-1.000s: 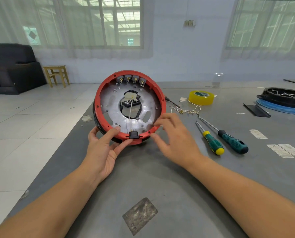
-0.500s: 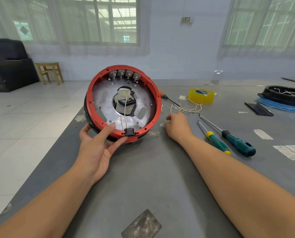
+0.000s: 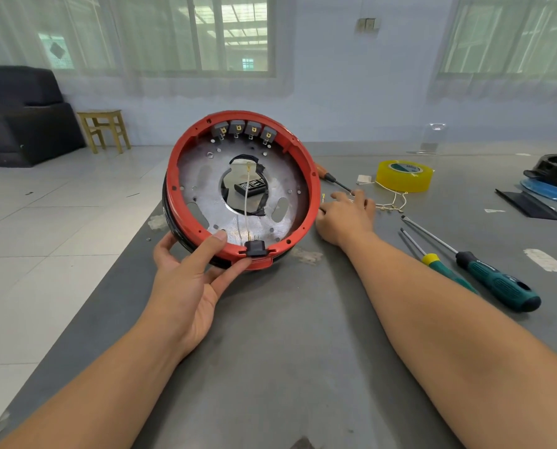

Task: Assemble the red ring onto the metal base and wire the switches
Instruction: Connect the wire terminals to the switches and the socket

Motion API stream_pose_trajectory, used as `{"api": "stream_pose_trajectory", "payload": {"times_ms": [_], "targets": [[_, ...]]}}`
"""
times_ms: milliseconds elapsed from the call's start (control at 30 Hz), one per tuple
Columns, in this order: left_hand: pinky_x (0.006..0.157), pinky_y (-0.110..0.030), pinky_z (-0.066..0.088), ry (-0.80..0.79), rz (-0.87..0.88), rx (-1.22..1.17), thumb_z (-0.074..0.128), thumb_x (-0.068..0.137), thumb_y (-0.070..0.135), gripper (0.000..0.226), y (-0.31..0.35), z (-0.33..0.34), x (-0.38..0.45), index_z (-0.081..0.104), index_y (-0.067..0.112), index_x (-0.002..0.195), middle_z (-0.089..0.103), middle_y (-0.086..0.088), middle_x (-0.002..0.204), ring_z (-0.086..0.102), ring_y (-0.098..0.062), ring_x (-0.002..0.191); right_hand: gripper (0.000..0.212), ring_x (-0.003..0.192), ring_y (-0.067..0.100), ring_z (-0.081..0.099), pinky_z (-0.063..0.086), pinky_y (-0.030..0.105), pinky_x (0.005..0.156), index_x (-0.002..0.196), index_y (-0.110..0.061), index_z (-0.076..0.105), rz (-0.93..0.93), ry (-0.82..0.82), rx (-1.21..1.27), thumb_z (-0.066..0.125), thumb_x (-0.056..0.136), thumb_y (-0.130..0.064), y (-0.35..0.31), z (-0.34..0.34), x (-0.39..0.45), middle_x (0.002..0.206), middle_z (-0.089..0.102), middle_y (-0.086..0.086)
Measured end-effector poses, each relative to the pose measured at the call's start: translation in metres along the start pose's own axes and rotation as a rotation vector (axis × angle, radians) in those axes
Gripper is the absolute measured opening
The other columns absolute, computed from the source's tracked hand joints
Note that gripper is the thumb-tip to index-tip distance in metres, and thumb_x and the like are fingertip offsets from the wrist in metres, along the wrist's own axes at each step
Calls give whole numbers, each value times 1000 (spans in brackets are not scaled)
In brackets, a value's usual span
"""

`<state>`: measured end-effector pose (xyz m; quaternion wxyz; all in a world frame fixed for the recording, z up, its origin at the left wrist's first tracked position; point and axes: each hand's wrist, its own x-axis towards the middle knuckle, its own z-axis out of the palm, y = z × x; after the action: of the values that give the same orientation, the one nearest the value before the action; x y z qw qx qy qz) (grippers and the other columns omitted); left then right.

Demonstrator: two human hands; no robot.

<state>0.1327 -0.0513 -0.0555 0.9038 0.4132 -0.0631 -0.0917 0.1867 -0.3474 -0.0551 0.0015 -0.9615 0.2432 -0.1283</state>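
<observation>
At the bench's (image 3: 270,335) left edge, the left hand (image 3: 186,286) is propping the red ring (image 3: 186,222) and metal base (image 3: 205,183) on edge, its grip pinching the rim at 7 o'clock. Four switches (image 3: 244,131) are sitting at 12 o'clock. Right hand (image 3: 345,215), at 3 o'clock, is resting on thin wires (image 3: 390,202); its fingertips are hidden, so its grip is unclear.

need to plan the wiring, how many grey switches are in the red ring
4, side by side along the top inner edge of the red ring: at and. None seems hidden.
</observation>
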Motion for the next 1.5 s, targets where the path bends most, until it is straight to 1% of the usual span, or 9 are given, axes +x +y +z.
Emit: {"api": "stream_pose_trajectory", "payload": {"times_ms": [200,333,633,733,900,1067,1233,1333,1500], "targets": [[78,-45,66,7,-11,5,89,66,12,83,1,1,-2,44,34,132,81,-6,102,79,-31,97,45,144,36,23,22,54,112,129,-39,67,-44,14,17,34,101,-49,1,-4,-21,153,47,-4],[79,-46,65,38,-23,-1,84,83,4,70,1,1,-3,45,34,133,75,-12,119,78,-31,100,42,142,33,28,24,50,111,124,-40,70,-116,57,42,36,101,-49,5,-6,-53,151,49,-7],[77,-44,65,56,-35,47,79,90,3,75,6,11,-16,35,33,142,61,-9,139,73,-33,112,38,135,26,40,32,40,104,127,-31,68,-383,47,170,42,103,-45,22,-34,-164,145,56,-10],[78,-46,65,74,-39,68,78,90,3,76,6,14,-19,32,32,143,56,-11,142,68,-35,120,36,132,22,49,40,41,109,131,-26,68,-487,-3,256,50,103,-40,36,-48,-200,140,61,-8],[77,-45,65,87,-33,117,77,92,5,72,6,19,-19,30,28,142,55,-10,140,70,-32,116,25,117,18,61,47,35,103,118,-20,73,-555,0,353,61,99,-31,56,-62,-235,124,70,-7],[77,-46,65,75,-31,82,78,90,3,73,3,15,-17,31,27,142,55,-11,141,68,-33,120,20,95,4,62,44,16,86,113,-24,72,-455,19,495,66,96,-32,53,-65,-230,106,71,-9],[79,-47,65,52,-46,67,77,91,3,71,2,13,-14,32,28,140,55,-12,142,69,-35,120,11,81,-8,61,40,2,66,100,-30,74,-220,-116,658,67,94,-35,40,-68,-206,88,68,-20],[79,-47,65,40,-48,61,76,91,2,68,2,13,-15,33,28,138,56,-12,141,71,-34,118,10,76,-4,59,36,8,56,88,-31,74,-167,-200,617,69,90,-39,27,-72,-189,79,67,-17],[79,-48,65,36,-49,55,76,91,1,67,2,12,-14,35,29,136,58,-13,140,71,-37,117,14,76,10,62,45,24,65,76,-27,67,-202,-270,531,74,86,-32,11,-70,-178,67,63,-14]]}}
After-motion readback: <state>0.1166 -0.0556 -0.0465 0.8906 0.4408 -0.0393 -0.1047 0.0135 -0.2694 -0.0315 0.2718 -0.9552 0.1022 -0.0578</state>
